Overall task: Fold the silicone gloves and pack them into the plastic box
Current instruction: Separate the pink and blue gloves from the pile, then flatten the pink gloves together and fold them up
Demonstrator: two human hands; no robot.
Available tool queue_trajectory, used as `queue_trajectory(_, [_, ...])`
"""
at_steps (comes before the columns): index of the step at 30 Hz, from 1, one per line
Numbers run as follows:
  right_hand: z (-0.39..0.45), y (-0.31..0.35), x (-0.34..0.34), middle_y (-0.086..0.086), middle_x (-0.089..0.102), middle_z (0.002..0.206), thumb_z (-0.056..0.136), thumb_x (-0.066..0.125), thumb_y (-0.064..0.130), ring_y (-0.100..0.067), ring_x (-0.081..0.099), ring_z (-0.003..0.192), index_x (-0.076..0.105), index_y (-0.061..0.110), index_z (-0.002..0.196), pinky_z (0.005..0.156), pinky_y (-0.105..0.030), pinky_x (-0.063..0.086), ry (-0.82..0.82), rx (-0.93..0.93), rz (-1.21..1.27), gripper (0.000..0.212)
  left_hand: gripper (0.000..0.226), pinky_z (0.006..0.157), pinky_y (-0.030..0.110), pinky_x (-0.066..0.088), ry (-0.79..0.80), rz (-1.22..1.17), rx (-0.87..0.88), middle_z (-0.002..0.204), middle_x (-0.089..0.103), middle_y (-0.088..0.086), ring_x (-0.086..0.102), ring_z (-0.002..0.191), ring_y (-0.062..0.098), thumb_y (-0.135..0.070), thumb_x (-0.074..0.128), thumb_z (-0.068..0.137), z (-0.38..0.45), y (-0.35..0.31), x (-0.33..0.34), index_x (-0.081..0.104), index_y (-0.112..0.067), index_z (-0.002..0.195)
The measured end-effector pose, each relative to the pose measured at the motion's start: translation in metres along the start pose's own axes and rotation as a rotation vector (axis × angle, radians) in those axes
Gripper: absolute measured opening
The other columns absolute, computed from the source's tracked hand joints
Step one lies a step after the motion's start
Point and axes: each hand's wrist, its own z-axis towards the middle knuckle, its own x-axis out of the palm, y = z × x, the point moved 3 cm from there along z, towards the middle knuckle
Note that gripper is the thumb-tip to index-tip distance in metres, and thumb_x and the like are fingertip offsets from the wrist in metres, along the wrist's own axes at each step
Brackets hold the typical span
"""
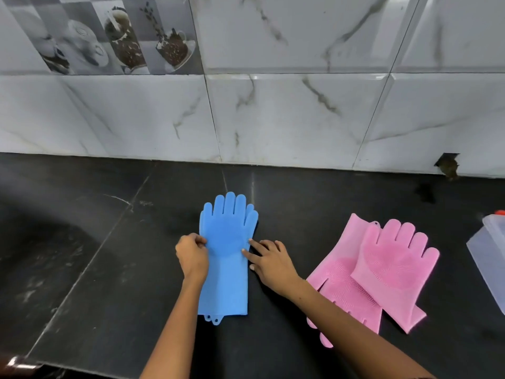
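Both hands at lower centre: left hand (192, 255) pinching blue silicone gloves (225, 258) stacked mid-surface, right hand (269, 259) fingers extended pressing their edge; align edges before folding; plastic box (489, 258) far right.

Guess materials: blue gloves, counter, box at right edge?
Blue gloves: soft matte rubber, likely silicone; a patch of fine scrubbing bristles shows on the palm.
Counter: dark polished stone, maybe granite; glossy reflections, pale veins, visible seams.
Box: translucent frosted plastic, milky see-through walls; only partly in frame.
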Motion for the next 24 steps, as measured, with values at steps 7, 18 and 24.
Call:
queue_trajectory(7, [-0.015,-0.007,-0.014,0.003,0.024,0.156,0.098,0.040,0.027,-0.020,0.024,0.141,0.033,0.029,0.143,0.115,-0.040,0.018,-0.056,-0.032,0.119,0.046,0.025,0.080,0.043,0.052,-0.054,0.123,-0.041,0.104,0.062,0.022,0.059,0.092,0.035,0.014,0.047,0.081,0.027,0.011,-0.015,0.067,0.002,0.091])
queue_trajectory(18, [-0.174,-0.143,-0.034,-0.014,0.052,0.137,0.082,0.068,0.011,-0.036,0.050,0.123,0.063,0.011,0.117,0.102,-0.049,0.040,-0.403,0.626,0.225,0.035,0.017,0.083,0.035,0.047,0.289,0.084,0.602,0.106,0.056,0.009,0.051,0.097,0.023,-0.005,0.051,0.091,-0.088,-0.094,0.087,0.064,-0.007,0.103])
queue_trajectory(24, [-0.178,-0.151,-0.014,-0.003,0.027,0.155,0.090,0.048,0.051,-0.022,0.026,0.142,0.032,0.021,0.144,0.116,-0.042,0.023,-0.173,0.688,0.205,0.064,0.025,0.085,0.036,0.047,0.626,0.045,0.563,0.107,0.055,0.010,0.054,0.096,0.025,-0.003,0.054,0.086,-0.135,-0.117,0.136,0.060,-0.008,0.109])
